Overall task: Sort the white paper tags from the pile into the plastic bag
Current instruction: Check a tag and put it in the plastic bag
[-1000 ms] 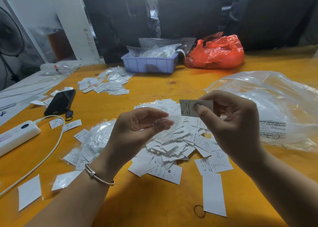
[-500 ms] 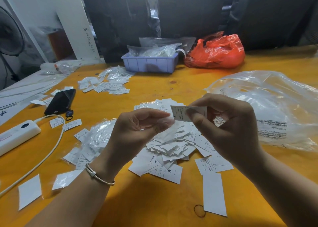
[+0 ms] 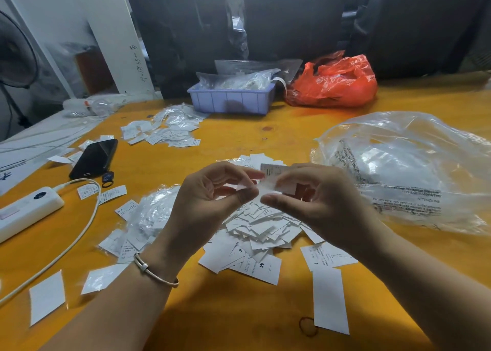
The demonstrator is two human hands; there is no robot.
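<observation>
The hands have closed in on each other since a moment ago: the right hand (image 3: 316,204), which was holding its paper tag (image 3: 273,170) apart from the left, now meets the left hand (image 3: 212,194) above the pile of white tags (image 3: 255,231). The right hand pinches the tag between thumb and fingers; the left hand pinches a small clear plastic bag (image 3: 268,186) by its edge, and the tag sits right at that edge, whether inside it I cannot tell. Both hands cover the far part of the pile.

Left of the pile lie filled clear sleeves (image 3: 148,217), a black phone (image 3: 94,158) and a white power strip (image 3: 26,208) with its cable. Right of the pile spreads a large clear bag (image 3: 414,170). Beyond the pile stand a lilac tray (image 3: 231,101) and a red bag (image 3: 334,82), all on the yellow table (image 3: 239,318)
</observation>
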